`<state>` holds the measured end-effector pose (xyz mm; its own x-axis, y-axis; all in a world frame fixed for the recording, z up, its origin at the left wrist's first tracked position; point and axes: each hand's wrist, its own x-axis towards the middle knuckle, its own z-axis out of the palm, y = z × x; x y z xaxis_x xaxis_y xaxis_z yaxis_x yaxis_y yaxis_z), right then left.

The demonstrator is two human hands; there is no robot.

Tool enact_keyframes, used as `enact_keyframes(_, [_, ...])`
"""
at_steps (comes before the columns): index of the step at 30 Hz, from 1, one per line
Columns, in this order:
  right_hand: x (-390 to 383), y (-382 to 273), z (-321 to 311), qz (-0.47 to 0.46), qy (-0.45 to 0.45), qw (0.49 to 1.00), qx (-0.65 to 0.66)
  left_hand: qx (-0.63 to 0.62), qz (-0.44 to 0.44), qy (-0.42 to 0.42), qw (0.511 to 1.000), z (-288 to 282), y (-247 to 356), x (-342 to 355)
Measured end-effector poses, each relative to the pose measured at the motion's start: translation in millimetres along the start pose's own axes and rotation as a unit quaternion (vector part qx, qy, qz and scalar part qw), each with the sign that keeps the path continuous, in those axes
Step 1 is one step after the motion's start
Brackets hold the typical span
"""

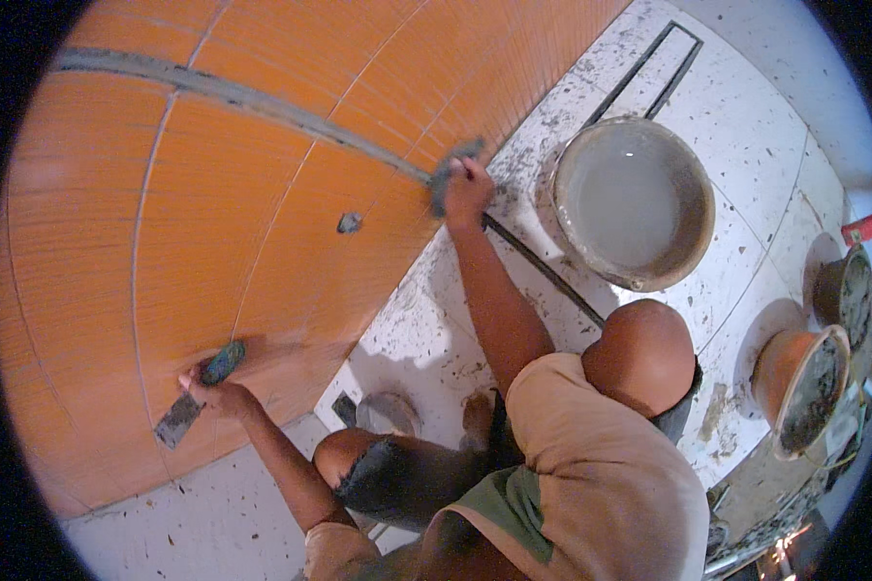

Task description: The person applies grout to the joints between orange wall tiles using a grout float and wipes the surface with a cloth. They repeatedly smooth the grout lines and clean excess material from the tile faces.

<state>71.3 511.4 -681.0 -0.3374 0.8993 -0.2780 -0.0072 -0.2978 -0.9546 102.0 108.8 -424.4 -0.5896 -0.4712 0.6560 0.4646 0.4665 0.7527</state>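
My left hand [221, 399] is closed round a putty knife with a dark green handle [225, 360] and a flat grey blade [178, 418]. It is held at the lower part of the orange tiled wall [203, 252]. Further up and to the right, my right hand [469, 198] presses a dirty grey sponge or rag [442, 186] to the wall near its foot, at the end of a grey strip [291, 118]. Motion slightly blurs the sponge or rag. Thin pale joint lines cross the tiles, and a small grey patch [350, 223] marks the wall between my hands.
A round basin of murky grey water [635, 205] stands on the speckled white floor [746, 126], right of my right hand. Two buckets [794, 387] with grey mix sit at the far right. A small round container [388, 414] is by my knee. Dark slots cross the floor.
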Motion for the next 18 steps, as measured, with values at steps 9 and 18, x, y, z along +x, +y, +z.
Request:
enact_keyframes(9, [9, -217, 49, -0.511, 0.003, 0.859, 0.046, -0.014, -0.002, 0.065, 0.998, 10, 16, -18])
enact_keyframes(18, [82, -84, 18, -0.111, -0.127, 0.984, 0.060, 0.022, -0.003, 0.048, 0.999, 15, 17, -15])
